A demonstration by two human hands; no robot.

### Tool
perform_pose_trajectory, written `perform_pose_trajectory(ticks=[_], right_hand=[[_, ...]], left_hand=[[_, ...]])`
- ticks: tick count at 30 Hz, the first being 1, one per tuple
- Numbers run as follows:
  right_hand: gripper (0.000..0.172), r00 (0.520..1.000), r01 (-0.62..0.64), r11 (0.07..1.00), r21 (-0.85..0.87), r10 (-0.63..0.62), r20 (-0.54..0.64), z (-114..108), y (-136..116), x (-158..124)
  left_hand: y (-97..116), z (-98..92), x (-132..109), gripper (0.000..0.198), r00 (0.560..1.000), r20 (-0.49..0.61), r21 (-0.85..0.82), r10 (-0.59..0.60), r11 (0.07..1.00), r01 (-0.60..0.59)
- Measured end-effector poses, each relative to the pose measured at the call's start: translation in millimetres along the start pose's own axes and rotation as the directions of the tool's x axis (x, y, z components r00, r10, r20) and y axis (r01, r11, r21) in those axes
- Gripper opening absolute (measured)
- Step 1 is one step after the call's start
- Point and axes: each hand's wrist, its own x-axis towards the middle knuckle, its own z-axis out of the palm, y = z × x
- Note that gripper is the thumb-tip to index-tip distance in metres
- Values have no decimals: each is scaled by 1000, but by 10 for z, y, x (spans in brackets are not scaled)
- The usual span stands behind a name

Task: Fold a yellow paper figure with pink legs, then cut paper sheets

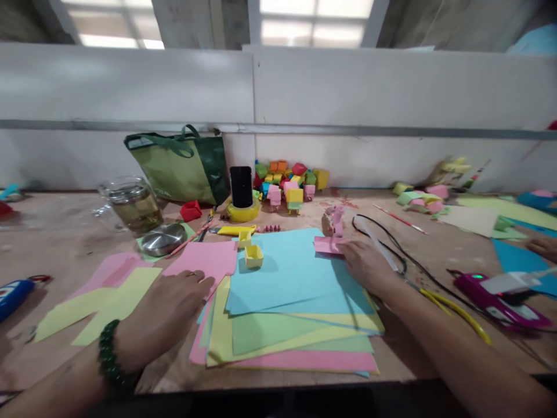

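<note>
My right hand (365, 266) pinches the near right end of a small pink paper strip (326, 245) above the right part of the blue paper sheets. Just behind the strip stands a small pink figure (337, 219). On the left, my left hand (172, 305) lies on a pink paper sheet (209, 256), its fingers slightly bent and partly hidden. Between the hands, a stack of coloured paper (278, 281) has blue on top, with green, yellow and pink edges below. Two small folded yellow paper boxes (253, 256) sit at its upper left.
Behind are a phone (241, 187) on a yellow tape roll (243, 212), a heap of folded paper pieces (289, 183), and a green bag (183, 165). A glass mug (133, 203) and metal lid (164, 239) stand left. Yellow-handled scissors (461, 313) and another person's hand (543, 247) are right.
</note>
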Motion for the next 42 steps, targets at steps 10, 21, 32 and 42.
perform_pose_trajectory(ticks=[10, 21, 32, 42], right_hand=[[12, 933, 356, 930, 92, -349, -84, -288, -787, -226], [15, 977, 179, 596, 783, -199, -72, -171, -901, -291], [28, 949, -312, 500, 808, 118, 293, -132, -925, -207], [24, 932, -351, 565, 747, 134, 337, -134, -934, -171]], left_hand=[[782, -3, 258, 38, 912, -206, -39, 355, 928, -370], [769, 403, 478, 27, 945, -139, -364, 297, 872, -328], [721, 424, 692, 12, 999, 5, -543, 39, 839, -30], [732, 434, 680, 27, 1000, 24, -611, -4, 792, 18]])
